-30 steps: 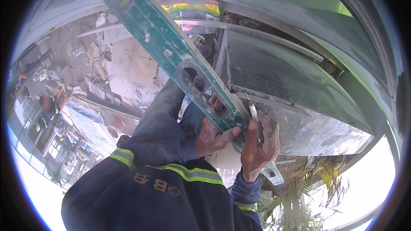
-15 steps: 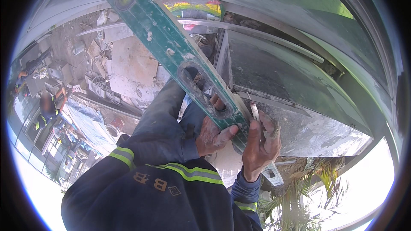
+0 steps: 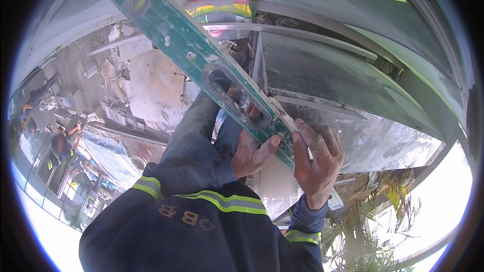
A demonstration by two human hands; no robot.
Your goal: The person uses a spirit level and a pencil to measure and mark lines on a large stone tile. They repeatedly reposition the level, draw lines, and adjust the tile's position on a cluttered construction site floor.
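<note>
**Level held slantwise against a grey slab edge, high over a building site**

The view drops past a grey concrete slab [image 3: 353, 136] to a cluttered site far below, where rubble, sheets and a distant person [image 3: 60, 146] in a bright vest show at the left. Palm fronds [image 3: 373, 231] show at the lower right.

The green level [image 3: 201, 65] runs on a slant, its long axis going from the far upper left down to the near right, where its lower end meets the slab edge. It lies just above and ahead of both hands, so neither has any reach to make; both sit at its near end.

The left hand [image 3: 254, 148] comes up from below, its fingers curled around the level's lower edge beside the oval grip hole, with the thumb pressed on the face. It is closed on the level. The right hand [image 3: 317, 158] is at the very end of the level, fingers loosely spread and upright, the fingertips against the level's end and the slab edge. Whether it grips or only steadies cannot be told. A pale flat strip [image 3: 335, 201] shows below its wrist.
</note>
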